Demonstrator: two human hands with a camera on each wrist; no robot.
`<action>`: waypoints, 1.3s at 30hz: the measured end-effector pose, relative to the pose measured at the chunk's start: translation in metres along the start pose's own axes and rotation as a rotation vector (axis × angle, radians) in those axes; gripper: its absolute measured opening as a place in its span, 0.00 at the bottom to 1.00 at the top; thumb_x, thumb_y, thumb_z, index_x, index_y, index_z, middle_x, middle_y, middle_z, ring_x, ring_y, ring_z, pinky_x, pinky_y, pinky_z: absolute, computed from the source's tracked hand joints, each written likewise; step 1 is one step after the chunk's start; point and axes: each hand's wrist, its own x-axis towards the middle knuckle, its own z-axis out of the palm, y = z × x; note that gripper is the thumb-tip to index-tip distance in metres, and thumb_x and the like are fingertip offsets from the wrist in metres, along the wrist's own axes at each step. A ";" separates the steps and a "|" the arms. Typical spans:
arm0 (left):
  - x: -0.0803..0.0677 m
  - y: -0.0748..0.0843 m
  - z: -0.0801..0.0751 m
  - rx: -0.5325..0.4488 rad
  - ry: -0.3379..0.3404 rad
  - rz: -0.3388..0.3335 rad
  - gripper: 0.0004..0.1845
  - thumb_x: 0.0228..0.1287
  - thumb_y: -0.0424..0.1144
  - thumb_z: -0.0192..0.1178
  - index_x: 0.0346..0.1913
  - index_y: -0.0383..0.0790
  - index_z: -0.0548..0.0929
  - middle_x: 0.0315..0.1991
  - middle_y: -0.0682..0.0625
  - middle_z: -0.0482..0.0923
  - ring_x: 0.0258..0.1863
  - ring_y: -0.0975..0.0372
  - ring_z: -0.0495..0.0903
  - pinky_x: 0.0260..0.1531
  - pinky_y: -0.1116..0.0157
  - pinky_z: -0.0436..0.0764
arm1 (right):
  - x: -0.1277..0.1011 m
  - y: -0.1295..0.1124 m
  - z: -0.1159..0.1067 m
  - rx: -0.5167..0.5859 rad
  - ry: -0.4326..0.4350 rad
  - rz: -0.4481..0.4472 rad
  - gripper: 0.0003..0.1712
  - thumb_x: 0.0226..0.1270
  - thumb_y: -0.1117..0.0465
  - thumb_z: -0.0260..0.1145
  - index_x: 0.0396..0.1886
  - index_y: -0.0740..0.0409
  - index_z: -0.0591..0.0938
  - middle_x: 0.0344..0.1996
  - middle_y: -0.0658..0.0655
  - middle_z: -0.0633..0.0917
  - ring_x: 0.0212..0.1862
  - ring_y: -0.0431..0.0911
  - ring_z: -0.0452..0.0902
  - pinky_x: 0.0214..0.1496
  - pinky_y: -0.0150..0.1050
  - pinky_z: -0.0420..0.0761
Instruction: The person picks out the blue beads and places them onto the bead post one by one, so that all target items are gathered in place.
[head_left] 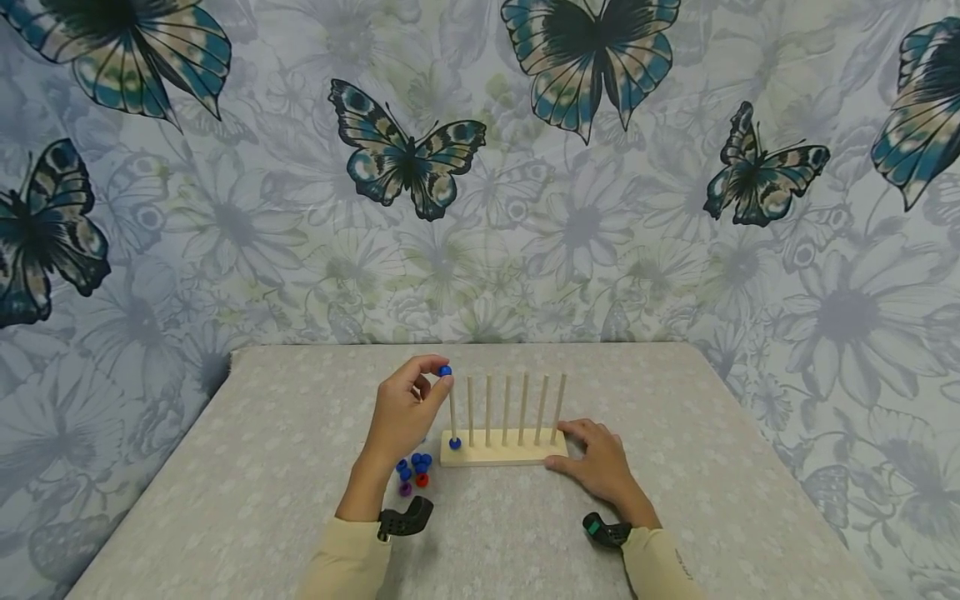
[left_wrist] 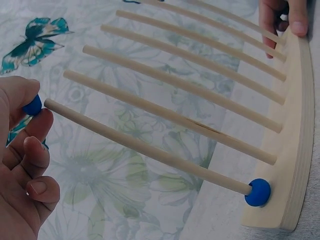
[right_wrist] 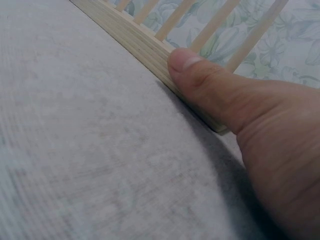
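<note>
Head view: left hand [head_left: 401,417] pinches a blue bead [head_left: 445,371] at the leftmost peg [head_left: 452,404] tip, right hand [head_left: 596,462] grips the rack [head_left: 502,450] by its right end, mid-table; threading step, judged to need hole-to-tip alignment.

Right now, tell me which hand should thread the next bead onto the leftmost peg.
Left. The left hand already pinches a blue bead at the tip of the leftmost peg, while the right hand holds the wooden base.
</note>
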 end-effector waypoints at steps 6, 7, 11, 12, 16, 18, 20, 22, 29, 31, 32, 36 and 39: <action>-0.001 -0.002 0.001 0.013 -0.003 -0.006 0.12 0.71 0.47 0.63 0.54 0.51 0.83 0.43 0.57 0.83 0.27 0.64 0.72 0.23 0.69 0.73 | 0.000 0.001 0.001 0.002 0.010 -0.010 0.44 0.48 0.28 0.73 0.63 0.42 0.80 0.57 0.47 0.83 0.61 0.49 0.75 0.57 0.50 0.67; -0.001 -0.003 0.001 0.015 -0.005 -0.006 0.13 0.71 0.47 0.63 0.54 0.51 0.83 0.43 0.57 0.83 0.27 0.64 0.72 0.23 0.69 0.73 | 0.000 0.002 0.001 0.004 0.013 -0.010 0.44 0.48 0.28 0.73 0.63 0.42 0.80 0.57 0.47 0.83 0.61 0.49 0.76 0.57 0.50 0.67; 0.000 -0.003 0.001 0.024 -0.012 -0.006 0.13 0.71 0.48 0.62 0.54 0.51 0.83 0.43 0.57 0.83 0.27 0.64 0.73 0.23 0.69 0.73 | 0.000 0.002 0.001 0.002 0.018 -0.013 0.44 0.48 0.27 0.73 0.63 0.42 0.80 0.57 0.47 0.83 0.61 0.49 0.76 0.57 0.50 0.67; 0.000 -0.003 0.001 0.028 -0.012 -0.006 0.13 0.71 0.48 0.62 0.54 0.52 0.83 0.43 0.58 0.83 0.27 0.64 0.73 0.23 0.69 0.73 | 0.000 0.002 0.001 0.001 0.020 -0.015 0.44 0.48 0.27 0.72 0.63 0.42 0.80 0.57 0.47 0.83 0.61 0.49 0.76 0.57 0.50 0.67; 0.001 -0.004 0.002 0.036 -0.016 -0.006 0.13 0.71 0.48 0.62 0.54 0.52 0.83 0.43 0.58 0.82 0.27 0.64 0.72 0.22 0.69 0.72 | 0.001 0.001 0.000 0.005 0.025 -0.018 0.44 0.48 0.28 0.73 0.63 0.43 0.80 0.57 0.48 0.83 0.61 0.49 0.76 0.57 0.51 0.67; 0.001 -0.004 0.002 0.036 -0.017 -0.008 0.13 0.71 0.48 0.62 0.54 0.52 0.83 0.43 0.58 0.82 0.27 0.65 0.72 0.22 0.69 0.72 | 0.001 0.001 0.000 0.009 0.025 -0.017 0.44 0.48 0.28 0.74 0.63 0.43 0.81 0.57 0.48 0.83 0.61 0.50 0.76 0.57 0.51 0.67; 0.000 -0.004 0.002 0.031 -0.017 -0.011 0.13 0.71 0.47 0.63 0.54 0.52 0.83 0.44 0.58 0.83 0.27 0.65 0.72 0.23 0.69 0.72 | 0.001 0.000 -0.001 0.010 0.023 -0.016 0.44 0.48 0.28 0.74 0.63 0.43 0.81 0.57 0.48 0.83 0.61 0.49 0.76 0.57 0.50 0.66; -0.001 -0.004 0.002 0.032 -0.018 -0.014 0.13 0.71 0.48 0.63 0.54 0.52 0.83 0.44 0.58 0.82 0.27 0.65 0.72 0.23 0.69 0.72 | 0.000 0.001 -0.001 0.016 0.021 -0.015 0.44 0.47 0.28 0.74 0.63 0.42 0.81 0.57 0.48 0.83 0.61 0.49 0.75 0.57 0.50 0.66; -0.001 -0.006 0.004 0.034 -0.015 -0.008 0.13 0.71 0.48 0.63 0.55 0.53 0.84 0.43 0.60 0.82 0.27 0.65 0.72 0.23 0.69 0.72 | -0.002 0.002 0.001 0.011 0.025 -0.017 0.44 0.47 0.27 0.73 0.62 0.42 0.81 0.57 0.47 0.83 0.60 0.48 0.76 0.56 0.49 0.67; -0.001 -0.006 0.005 0.036 -0.013 0.000 0.14 0.71 0.47 0.63 0.55 0.52 0.84 0.42 0.59 0.82 0.27 0.66 0.72 0.23 0.69 0.72 | -0.002 0.003 0.001 0.011 0.027 -0.017 0.45 0.47 0.27 0.73 0.62 0.42 0.81 0.57 0.47 0.83 0.60 0.48 0.76 0.56 0.49 0.67; -0.001 -0.006 0.005 0.039 -0.012 0.005 0.14 0.71 0.47 0.63 0.55 0.52 0.84 0.42 0.59 0.82 0.27 0.66 0.72 0.23 0.69 0.72 | -0.002 0.003 0.001 0.010 0.029 -0.017 0.45 0.46 0.26 0.73 0.62 0.42 0.81 0.56 0.47 0.83 0.60 0.48 0.76 0.55 0.49 0.67; -0.001 -0.007 0.005 0.049 -0.010 0.013 0.14 0.71 0.47 0.62 0.56 0.52 0.84 0.40 0.59 0.81 0.26 0.66 0.72 0.22 0.69 0.72 | -0.001 0.003 0.002 0.002 0.033 -0.023 0.45 0.47 0.25 0.72 0.63 0.42 0.81 0.56 0.47 0.83 0.60 0.48 0.76 0.55 0.49 0.67; -0.001 -0.007 0.005 0.051 -0.011 0.010 0.14 0.71 0.47 0.62 0.56 0.53 0.84 0.40 0.59 0.82 0.26 0.66 0.72 0.21 0.69 0.71 | 0.000 0.002 0.002 -0.001 0.034 -0.027 0.45 0.47 0.26 0.72 0.63 0.42 0.80 0.56 0.47 0.83 0.60 0.49 0.76 0.55 0.49 0.67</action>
